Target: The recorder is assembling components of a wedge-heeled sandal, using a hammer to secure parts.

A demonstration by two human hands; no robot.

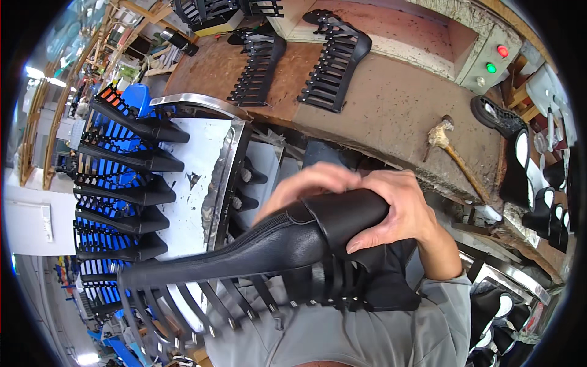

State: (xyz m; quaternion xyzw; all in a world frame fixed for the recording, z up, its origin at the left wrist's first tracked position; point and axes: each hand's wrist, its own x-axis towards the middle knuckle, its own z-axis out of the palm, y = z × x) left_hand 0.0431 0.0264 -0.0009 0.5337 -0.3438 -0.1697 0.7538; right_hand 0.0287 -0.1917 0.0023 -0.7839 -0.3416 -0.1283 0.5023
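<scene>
A long black strappy boot upper lies across my lap, its buckled straps hanging down toward the lower left. My right hand wraps over its folded heel end and grips it. My left hand sits behind the same end, fingers curled on the leather, mostly hidden by the upper.
A row of black pointed uppers lies on a blue rack at the left beside a white metal-edged tray. Two more strappy uppers rest on the brown workbench. A brush lies there. A control box with red and green lights stands behind.
</scene>
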